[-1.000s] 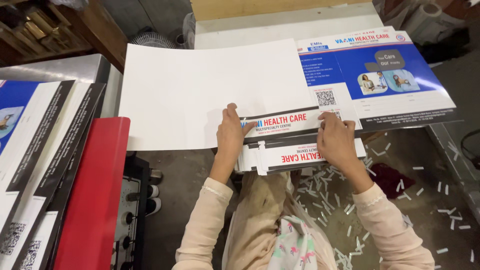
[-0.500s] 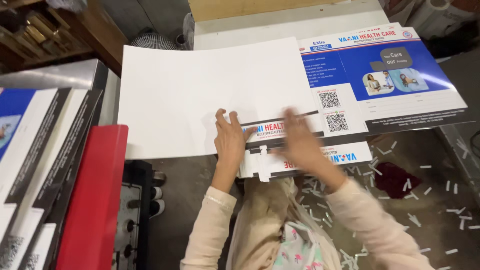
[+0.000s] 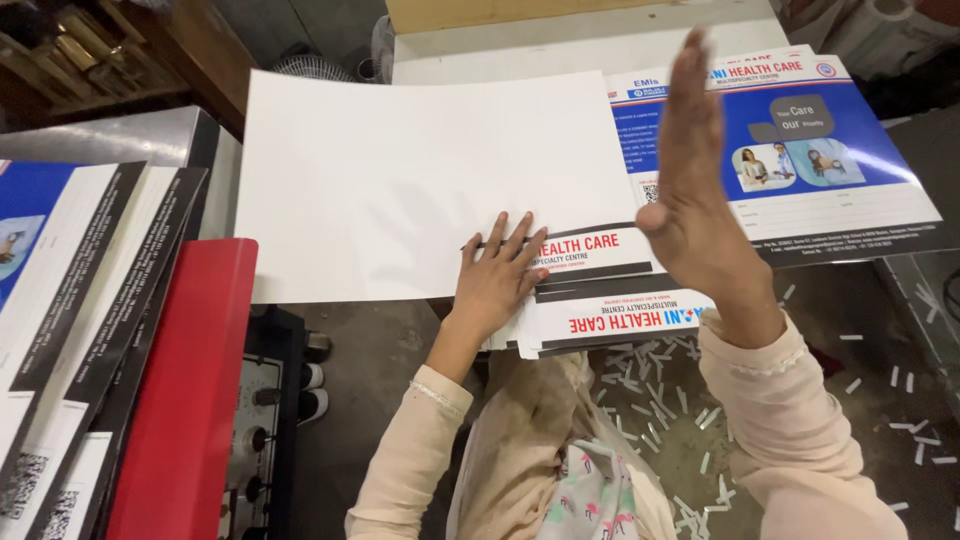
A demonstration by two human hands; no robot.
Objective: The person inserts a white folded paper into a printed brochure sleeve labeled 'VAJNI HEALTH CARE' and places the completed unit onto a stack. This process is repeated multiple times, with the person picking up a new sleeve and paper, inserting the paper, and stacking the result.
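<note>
Pressing hand: the left hand [image 3: 497, 283] lies flat, fingers spread, on the near edge of the white folded sheet [image 3: 430, 180], gripping nothing, only holding it down.
Raised hand: the right hand [image 3: 693, 190] is lifted above the white folded sheet's right end, fingers straight and together, pointing away from the person, holding nothing.
Flap: a printed flap [image 3: 590, 255] with red lettering and black bands lies at the white folded sheet's near right corner, just right of the left hand's fingertips.
Lower stack: more printed flaps [image 3: 610, 320] of the same kind jut out beneath the white folded sheet's near edge, over the person's lap.
Blue sheet: a blue printed cover [image 3: 820, 150] with small photographs lies touching the white folded sheet on its right, partly behind the raised hand.
Left pile: a stack of printed sheets with black borders [image 3: 80, 290] lies well left of the white folded sheet.
Red panel: a red machine cover [image 3: 180, 390] stands between that pile and the white folded sheet's near left corner.
Floor: white paper offcuts [image 3: 680, 420] are scattered below the white folded sheet, near the person's right sleeve.
</note>
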